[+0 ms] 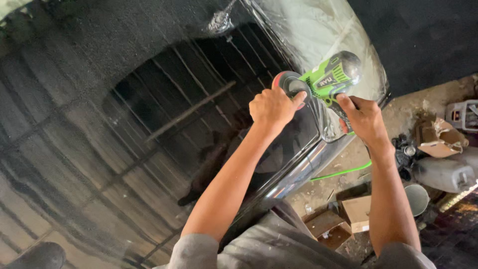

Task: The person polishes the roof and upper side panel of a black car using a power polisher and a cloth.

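Left hand (271,107) presses the green polisher's (326,78) head; right hand (363,117) grips its handle on the black car panel (124,124).

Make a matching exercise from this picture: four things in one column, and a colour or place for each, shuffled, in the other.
Things:
1. power polisher
2. left hand
3. right hand
4. cardboard box

Descriptions:
A. on the dirty floor, lower right
B. green and black body
C. pressed on the tool's round head, over the glossy black panel
D. gripping the tool's rear handle

Pairs: 1-B, 2-C, 3-D, 4-A
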